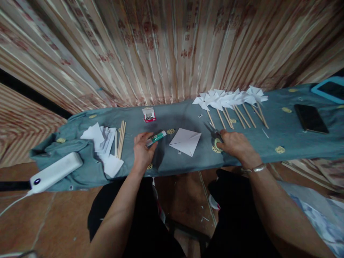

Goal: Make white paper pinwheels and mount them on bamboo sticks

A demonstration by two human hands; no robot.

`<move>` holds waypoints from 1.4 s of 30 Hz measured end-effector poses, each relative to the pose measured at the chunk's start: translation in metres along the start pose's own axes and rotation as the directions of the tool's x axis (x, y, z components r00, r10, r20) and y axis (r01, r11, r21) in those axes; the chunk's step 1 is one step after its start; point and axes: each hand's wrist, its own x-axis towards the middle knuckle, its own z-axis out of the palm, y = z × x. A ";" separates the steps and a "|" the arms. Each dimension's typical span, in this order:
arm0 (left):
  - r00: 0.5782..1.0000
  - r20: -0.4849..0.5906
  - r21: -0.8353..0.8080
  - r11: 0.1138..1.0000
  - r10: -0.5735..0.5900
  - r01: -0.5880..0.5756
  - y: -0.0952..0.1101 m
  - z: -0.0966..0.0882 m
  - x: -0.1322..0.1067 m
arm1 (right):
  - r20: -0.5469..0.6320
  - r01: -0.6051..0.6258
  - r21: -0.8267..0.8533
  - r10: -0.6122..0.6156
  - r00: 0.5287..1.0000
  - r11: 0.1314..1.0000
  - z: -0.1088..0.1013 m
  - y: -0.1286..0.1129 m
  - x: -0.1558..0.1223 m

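Between my thumb and fingers, my left hand [143,148] holds a green and white glue stick [157,138] above the cloth. A white paper square [185,141] with slits cut in from its corners lies flat between my two hands. My right hand [236,144] is closed on a pair of scissors [217,144] with pale green handles, at the cloth; the blades point away from me. Beyond that hand, several white paper pinwheels [228,99] on wooden sticks lie in an overlapping row.
A small red and white box [149,114] of metal pins stands at the back. To the left lie wooden sticks [122,139], cut paper pieces [107,141] and a white power bank [57,172] with a cable. A dark phone [311,118] and a blue-framed device [329,89] lie right.
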 end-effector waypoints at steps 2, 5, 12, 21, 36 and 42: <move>0.999 0.054 0.084 0.996 -0.009 0.004 -0.012 -0.002 0.001 | -0.025 -0.002 -0.007 0.001 1.000 1.000 0.001 -0.002 -0.002; 0.992 0.120 0.116 0.993 -0.026 0.012 -0.024 0.001 0.001 | -0.055 -0.003 -0.019 0.002 0.998 1.000 0.002 -0.005 -0.005; 0.988 0.138 0.098 0.994 -0.062 0.049 -0.030 0.001 0.002 | -0.091 0.027 -0.053 -0.031 0.995 0.998 0.005 -0.008 -0.006; 0.929 0.183 -0.436 0.820 -0.322 0.371 -0.008 0.003 -0.002 | -0.112 0.111 0.006 -0.110 0.988 0.994 0.005 -0.007 -0.011; 0.809 0.481 -0.656 0.473 -0.339 0.588 0.045 0.009 -0.022 | -0.155 0.065 0.237 -0.028 0.987 0.969 -0.006 -0.017 -0.013; 0.751 0.625 -0.632 0.427 -0.214 0.647 0.062 0.014 -0.031 | -0.154 0.156 0.988 -0.132 0.979 0.003 -0.003 -0.054 -0.015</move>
